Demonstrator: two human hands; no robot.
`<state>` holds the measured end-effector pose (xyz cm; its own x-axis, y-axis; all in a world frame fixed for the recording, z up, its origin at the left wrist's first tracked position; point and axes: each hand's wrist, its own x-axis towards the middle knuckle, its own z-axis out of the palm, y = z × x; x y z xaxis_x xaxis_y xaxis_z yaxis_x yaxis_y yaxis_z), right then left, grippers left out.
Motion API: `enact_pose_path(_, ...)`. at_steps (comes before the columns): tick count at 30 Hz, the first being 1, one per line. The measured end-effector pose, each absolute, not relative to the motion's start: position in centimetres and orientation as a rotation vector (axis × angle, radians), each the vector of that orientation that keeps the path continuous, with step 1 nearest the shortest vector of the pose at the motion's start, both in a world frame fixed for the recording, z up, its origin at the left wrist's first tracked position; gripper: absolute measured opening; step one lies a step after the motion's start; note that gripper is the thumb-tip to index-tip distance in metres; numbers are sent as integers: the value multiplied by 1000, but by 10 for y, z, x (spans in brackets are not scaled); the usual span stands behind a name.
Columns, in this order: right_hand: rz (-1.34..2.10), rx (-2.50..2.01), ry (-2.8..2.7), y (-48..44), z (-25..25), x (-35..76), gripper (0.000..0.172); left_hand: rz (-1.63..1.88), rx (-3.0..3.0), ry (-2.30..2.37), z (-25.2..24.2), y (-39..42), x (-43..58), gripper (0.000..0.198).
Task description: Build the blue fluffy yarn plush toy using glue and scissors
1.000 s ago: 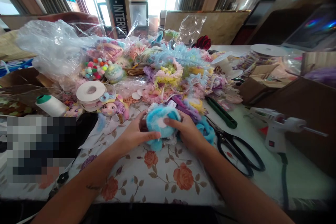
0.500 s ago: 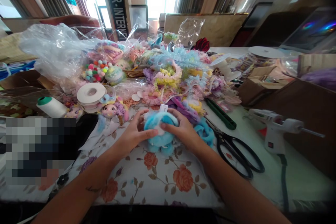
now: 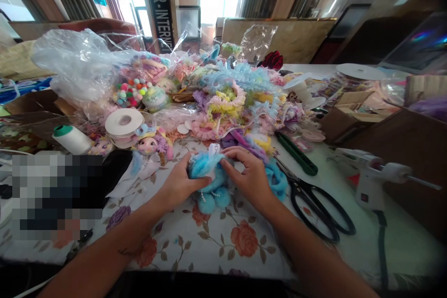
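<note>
The left hand is wrapped around a fluffy blue toy with round feet and holds it tight. The right hand holds the other side, with bent fingers on top. The toy sits on the white cloth with orange flowers, near the big black scissors and a little purple-haired doll.

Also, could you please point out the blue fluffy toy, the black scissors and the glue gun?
blue fluffy toy (image 3: 213,182): head view, middle of its fur.
black scissors (image 3: 297,188): head view, at the pivot.
glue gun (image 3: 365,180): head view, on its white body.
</note>
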<state>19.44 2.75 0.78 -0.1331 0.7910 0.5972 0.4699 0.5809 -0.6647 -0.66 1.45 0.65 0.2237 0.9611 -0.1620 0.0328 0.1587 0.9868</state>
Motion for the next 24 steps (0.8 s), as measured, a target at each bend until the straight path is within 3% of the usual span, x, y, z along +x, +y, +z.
enact_pose_path(2,161,-970,-1789,23,9,193,5,955,1237,1124,6,16,-7,65)
enact_pose_path(5,-62,-792,-1879,11,13,187,14,1033,1229,1055,5,17,-6,52)
enact_pose_path(9,-68,-604,-2062,-4,15,178,20,1141,1103,1000,3,18,-5,54)
enact_pose_path(16,227,-782,-2043,-7,11,173,8,1129,1092,1000,4,21,-7,65)
enact_pose_path(20,66,-888,-2052,-2,6,174,20,1099,1093,977,4,21,-7,70)
enact_pose_path(24,-145,-832,-2069,-1,5,175,16,1057,1014,939,5,19,-8,70)
